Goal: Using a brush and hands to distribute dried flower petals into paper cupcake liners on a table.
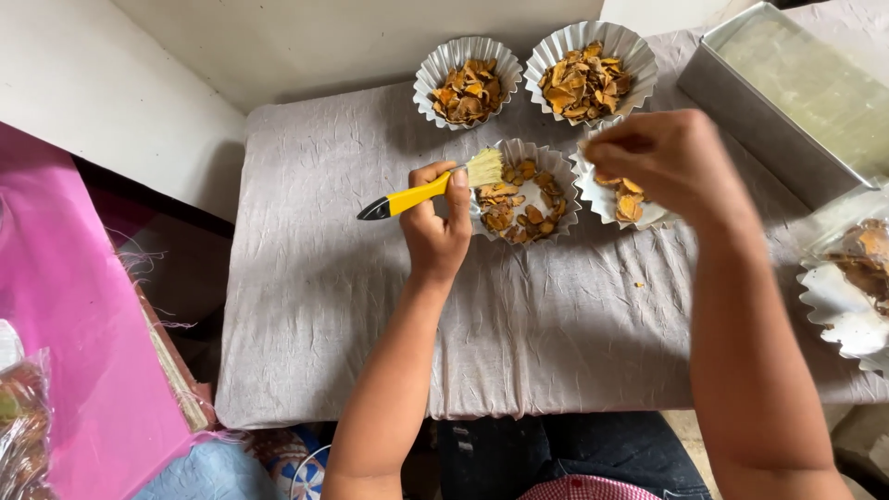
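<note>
So the left hand (435, 231) is wrapped around a small paintbrush with a yellow-and-black plastic handle and pale bristles (431, 190), held nearly flat so the handle sticks out toward 9 o'clock and the bristles sit right at the rim of a fluted white paper cup holding a thin layer of orange-brown dried chips (526, 192). Holding it low and sideways like that looks to me like it keeps the bristle tips level with the cup's edge instead of jabbing down into it. The right hand (671, 162) hovers at about 3 o'clock from that cup, fingers bunched together over a second fluted white paper cup with only a few chips in it (619, 196); it looks like a pinch, but I honestly can't tell if anything's between the fingertips. Up at 12 o'clock two fuller fluted cups (468, 81) and (590, 72) sit side by side, well clear of the hands. Everything rests on a wrinkled grey cloth (370, 306) covering the table. Off at 2 o'clock there's a long rectangular metal tray (741, 111), and at 4 o'clock a crinkled foil-looking dish (847, 296) partly out of frame.
</note>
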